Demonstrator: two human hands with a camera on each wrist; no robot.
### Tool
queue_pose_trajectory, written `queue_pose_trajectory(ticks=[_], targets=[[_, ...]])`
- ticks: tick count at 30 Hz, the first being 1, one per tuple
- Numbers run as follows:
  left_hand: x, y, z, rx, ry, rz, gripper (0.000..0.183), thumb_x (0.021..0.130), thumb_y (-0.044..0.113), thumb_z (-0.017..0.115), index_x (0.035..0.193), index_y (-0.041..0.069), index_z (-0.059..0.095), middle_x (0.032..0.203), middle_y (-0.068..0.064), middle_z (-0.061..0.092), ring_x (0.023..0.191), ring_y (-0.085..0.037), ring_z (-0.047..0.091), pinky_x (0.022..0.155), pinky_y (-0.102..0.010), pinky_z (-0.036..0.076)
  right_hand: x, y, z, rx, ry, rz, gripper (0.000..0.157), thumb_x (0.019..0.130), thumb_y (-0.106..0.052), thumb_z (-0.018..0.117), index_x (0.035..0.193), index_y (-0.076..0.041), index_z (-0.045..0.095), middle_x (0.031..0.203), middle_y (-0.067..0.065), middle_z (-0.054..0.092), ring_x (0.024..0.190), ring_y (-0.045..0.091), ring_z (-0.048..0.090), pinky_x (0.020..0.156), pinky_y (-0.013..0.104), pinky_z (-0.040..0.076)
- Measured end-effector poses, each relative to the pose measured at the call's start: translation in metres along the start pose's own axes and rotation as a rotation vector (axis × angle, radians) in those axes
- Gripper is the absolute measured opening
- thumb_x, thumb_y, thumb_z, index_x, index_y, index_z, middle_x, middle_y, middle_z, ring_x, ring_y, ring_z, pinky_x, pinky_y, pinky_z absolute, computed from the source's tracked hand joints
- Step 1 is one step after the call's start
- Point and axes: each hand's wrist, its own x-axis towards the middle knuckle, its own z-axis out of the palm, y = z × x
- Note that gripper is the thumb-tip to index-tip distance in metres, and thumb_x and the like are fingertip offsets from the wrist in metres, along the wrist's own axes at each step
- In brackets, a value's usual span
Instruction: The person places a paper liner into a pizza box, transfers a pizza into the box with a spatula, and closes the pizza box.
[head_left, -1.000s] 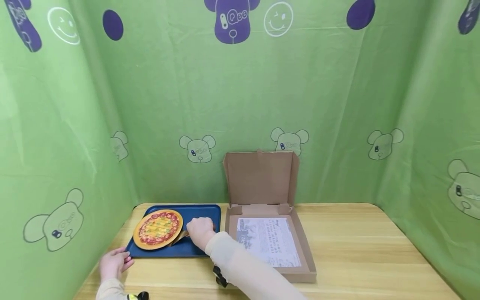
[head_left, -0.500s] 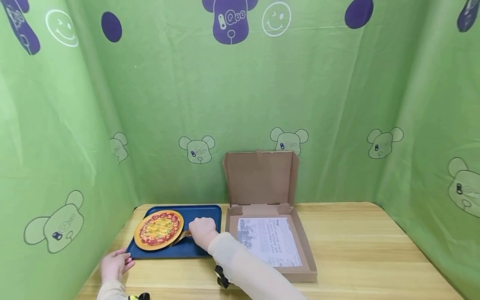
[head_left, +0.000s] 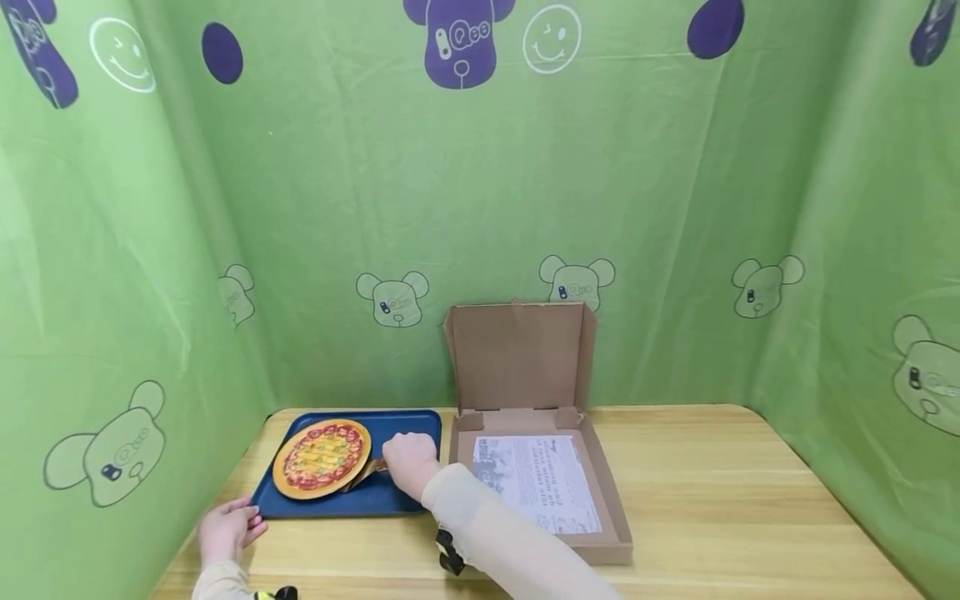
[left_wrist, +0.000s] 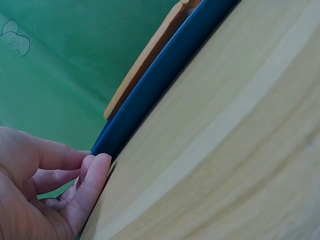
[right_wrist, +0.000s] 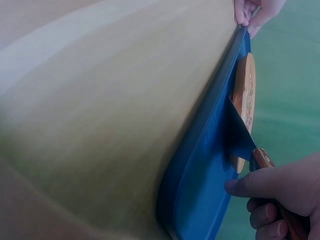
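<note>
A toy pizza (head_left: 322,458) lies on the left part of a blue tray (head_left: 390,425). My left hand (head_left: 223,530) pinches the tray's near left corner between thumb and fingers, as the left wrist view shows. My right hand (head_left: 412,463) grips the wooden handle of a pizza server (right_wrist: 241,134) with curled fingers. The server's flat blade meets the pizza's near right edge and slips partly beneath it; its tip is hidden. In the right wrist view the pizza (right_wrist: 245,90) stands slightly off the tray on the blade's side.
Right of the tray an open cardboard pizza box (head_left: 615,500) stands with its lid (head_left: 520,358) raised at the back. A printed sheet (head_left: 536,483) lies in it. Green patterned curtains (head_left: 637,183) surround the wooden table (head_left: 712,500). My right forearm passes over the box's near left corner.
The pizza has shifted slightly to the right on the tray, and my right hand with the server has moved a little to the right too. My left hand keeps its hold on the corner.
</note>
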Motion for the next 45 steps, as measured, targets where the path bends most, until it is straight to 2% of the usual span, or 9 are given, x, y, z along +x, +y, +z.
queue_pose_trajectory(ticks=[17,23,31,38,45], targets=[[-0.004,-0.001,-0.002,-0.002,-0.02,0.001,0.05,0.091,-0.01,0.05,0.138,-0.018,0.035,0.075,-0.006,0.059,0.066,-0.008,0.059,0.067,-0.022,0.06,-0.012,0.025,0.0,0.014,0.112,0.003,0.017,0.087,-0.023,0.069,0.071,-0.023,0.071,0.068,-0.005,0.068,0.059,0.013,0.064,0.042,0.03,0.05],[-0.004,0.001,-0.002,0.002,-0.018,-0.001,0.05,0.091,-0.01,0.05,0.138,-0.018,0.035,0.075,-0.005,0.059,0.066,-0.008,0.06,0.067,-0.022,0.06,-0.017,0.031,-0.006,0.02,0.077,0.01,0.014,0.088,-0.025,0.07,0.074,-0.023,0.073,0.07,-0.005,0.069,0.06,0.013,0.064,0.041,0.03,0.049],[-0.006,0.003,-0.002,-0.005,-0.017,-0.004,0.05,0.091,-0.011,0.049,0.138,-0.019,0.035,0.073,-0.005,0.059,0.065,-0.008,0.06,0.066,-0.022,0.06,-0.027,0.039,-0.011,0.021,0.087,-0.005,0.014,0.087,-0.02,0.069,0.073,-0.022,0.072,0.071,-0.005,0.069,0.06,0.013,0.064,0.041,0.031,0.049],[-0.007,0.003,-0.001,-0.016,-0.018,0.001,0.05,0.091,-0.011,0.049,0.138,-0.019,0.034,0.072,-0.004,0.059,0.064,-0.007,0.059,0.065,-0.022,0.06,-0.036,0.047,-0.023,0.034,0.074,-0.03,0.011,0.087,-0.02,0.07,0.077,-0.023,0.073,0.075,-0.004,0.071,0.063,0.015,0.066,0.043,0.032,0.05],[-0.008,0.003,-0.003,-0.024,-0.033,0.001,0.05,0.091,-0.011,0.048,0.138,-0.019,0.034,0.071,-0.003,0.058,0.063,-0.006,0.059,0.065,-0.022,0.06,-0.048,0.058,-0.031,0.016,0.12,-0.059,0.007,0.079,-0.026,0.079,0.075,-0.025,0.073,0.073,-0.006,0.07,0.06,0.011,0.064,0.042,0.029,0.048]])
